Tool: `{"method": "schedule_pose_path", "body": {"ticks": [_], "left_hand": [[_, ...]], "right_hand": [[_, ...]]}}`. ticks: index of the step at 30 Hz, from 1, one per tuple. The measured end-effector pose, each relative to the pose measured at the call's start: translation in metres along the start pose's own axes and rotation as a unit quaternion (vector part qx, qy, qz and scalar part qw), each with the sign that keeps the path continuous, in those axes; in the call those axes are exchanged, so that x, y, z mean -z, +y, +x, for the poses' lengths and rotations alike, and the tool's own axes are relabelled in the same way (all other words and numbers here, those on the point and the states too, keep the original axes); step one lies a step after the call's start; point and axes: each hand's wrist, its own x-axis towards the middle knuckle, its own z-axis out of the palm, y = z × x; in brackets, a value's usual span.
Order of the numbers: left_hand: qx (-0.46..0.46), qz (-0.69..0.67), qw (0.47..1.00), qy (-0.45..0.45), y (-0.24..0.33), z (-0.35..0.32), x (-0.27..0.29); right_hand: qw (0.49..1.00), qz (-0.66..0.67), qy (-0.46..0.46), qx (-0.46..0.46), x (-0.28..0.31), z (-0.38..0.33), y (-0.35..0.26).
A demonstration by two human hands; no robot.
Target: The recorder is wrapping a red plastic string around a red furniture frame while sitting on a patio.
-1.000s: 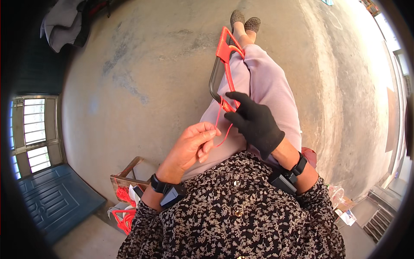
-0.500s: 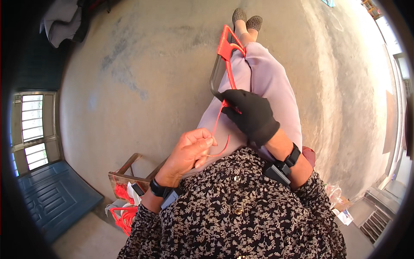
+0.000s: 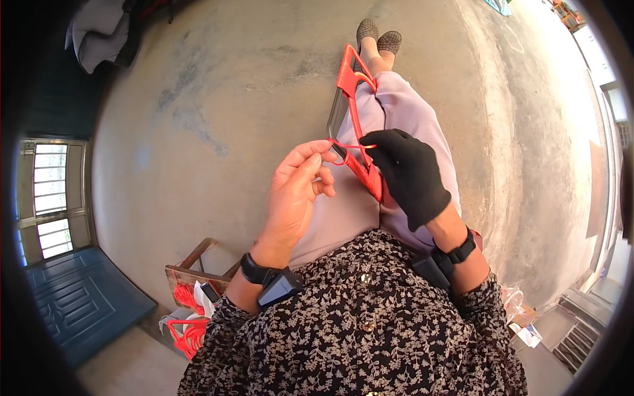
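Stained concrete floor (image 3: 231,132) spreads around my outstretched legs (image 3: 419,119). My bare left hand (image 3: 294,188) pinches a thin red cord (image 3: 350,146) between thumb and forefinger, and my black-gloved right hand (image 3: 413,175) nips it further along with its fingertips, so a short span bridges the two. I judge the cord light, limp and perhaps a little slick, best caught tight at the very tips. By contrast the red-wrapped frame (image 3: 356,119) looks stiff and not too heavy; I'd take hold on its bound bar, where the wrapping should offer some friction. It lies over my thighs, its near end just beside the gloved fingers, its far end pointing toward my shoes (image 3: 389,43).
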Motion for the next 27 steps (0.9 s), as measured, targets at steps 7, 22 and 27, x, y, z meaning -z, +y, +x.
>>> {"method": "schedule_pose_path", "body": {"ticks": [7, 22, 27], "left_hand": [[-0.018, 0.029, 0.999, 0.035, -0.005, 0.012, -0.008], [-0.122, 0.37, 0.917, 0.081, -0.013, 0.021, -0.005], [-0.022, 0.31, 0.945, -0.098, 0.015, -0.012, -0.001]], "right_hand": [[0.999, 0.035, -0.011, -0.016, -0.023, 0.018, 0.015], [0.991, 0.086, -0.084, -0.051, -0.017, 0.011, 0.009], [0.895, 0.294, -0.181, -0.284, 0.008, -0.003, -0.009]]}}
